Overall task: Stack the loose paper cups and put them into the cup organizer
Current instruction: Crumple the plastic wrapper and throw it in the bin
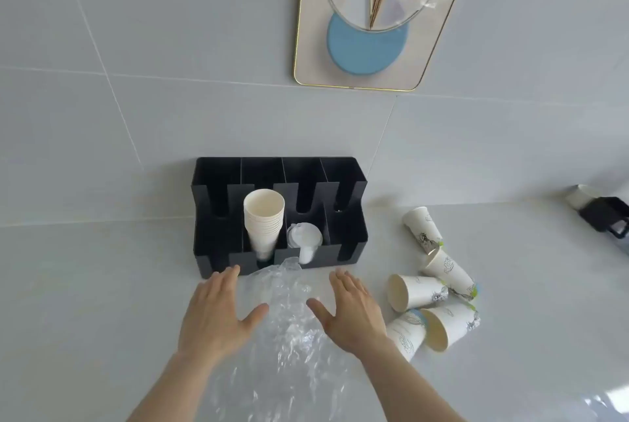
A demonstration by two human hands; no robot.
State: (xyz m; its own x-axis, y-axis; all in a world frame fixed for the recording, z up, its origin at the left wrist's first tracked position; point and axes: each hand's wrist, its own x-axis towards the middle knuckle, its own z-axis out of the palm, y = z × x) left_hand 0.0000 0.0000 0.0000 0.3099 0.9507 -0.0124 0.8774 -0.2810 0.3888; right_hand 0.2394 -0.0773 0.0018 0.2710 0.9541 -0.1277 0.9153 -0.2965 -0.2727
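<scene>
Head view: left hand (218, 312) and right hand (350, 311) hover spread and empty over the plastic wrap (286, 329) before the cup organizer (343, 234). Five loose paper cups (439, 285) lie toppled on the bench (85, 285), right of it. Risk: wrap snagging fingers, cups rolling when reached.

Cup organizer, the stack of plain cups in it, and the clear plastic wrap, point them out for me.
cup organizer (343, 244): head view, right front wall.
stack of plain cups (264, 217): head view, side of the stack.
clear plastic wrap (289, 326): head view, crumpled middle between the hands.
</scene>
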